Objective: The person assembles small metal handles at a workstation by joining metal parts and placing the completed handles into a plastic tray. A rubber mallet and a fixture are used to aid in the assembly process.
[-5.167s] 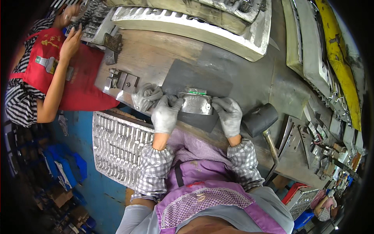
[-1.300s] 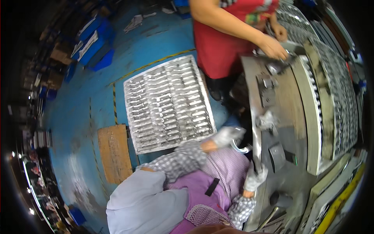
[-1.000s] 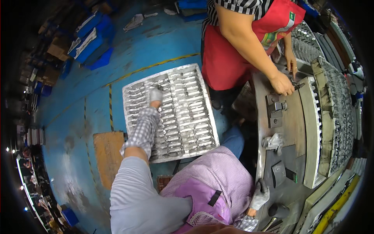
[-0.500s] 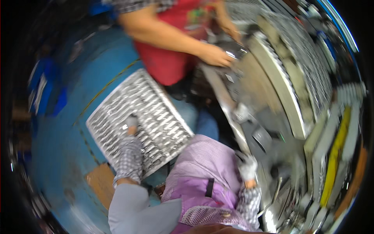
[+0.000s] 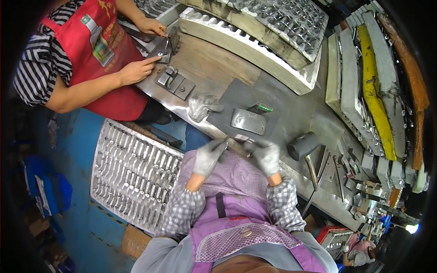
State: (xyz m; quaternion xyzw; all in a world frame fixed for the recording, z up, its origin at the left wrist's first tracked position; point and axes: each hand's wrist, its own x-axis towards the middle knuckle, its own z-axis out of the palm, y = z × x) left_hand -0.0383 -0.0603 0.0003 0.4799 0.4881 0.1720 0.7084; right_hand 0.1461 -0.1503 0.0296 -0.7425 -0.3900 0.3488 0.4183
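1. Mallet [image 5: 303, 145], black-headed, on the desk [image 5: 214, 59]: 3 o'clock.
2. Glove [image 5: 200, 108], crumpled, grey: 11 o'clock.
3. Wrapping [image 5: 368, 63], yellow: 2 o'clock.
4. Co-worker's apron [image 5: 109, 45], red: 10 o'clock.
5. Board [image 5: 135, 241], brown: 7 o'clock.

Motion blur takes the fingertips of the left hand [image 5: 208, 157] and the right hand [image 5: 266, 158], and whatever is between them cannot be made out. The left sleeve [image 5: 183, 210] hides part of the parts tray [image 5: 97, 154]. The upper edge cuts off the co-worker [image 5: 109, 50] and the stacked trays [image 5: 248, 54]. Blue bins [image 5: 40, 182] fade into the dark rim; a distant person [image 5: 363, 253] is too small to read clearly.
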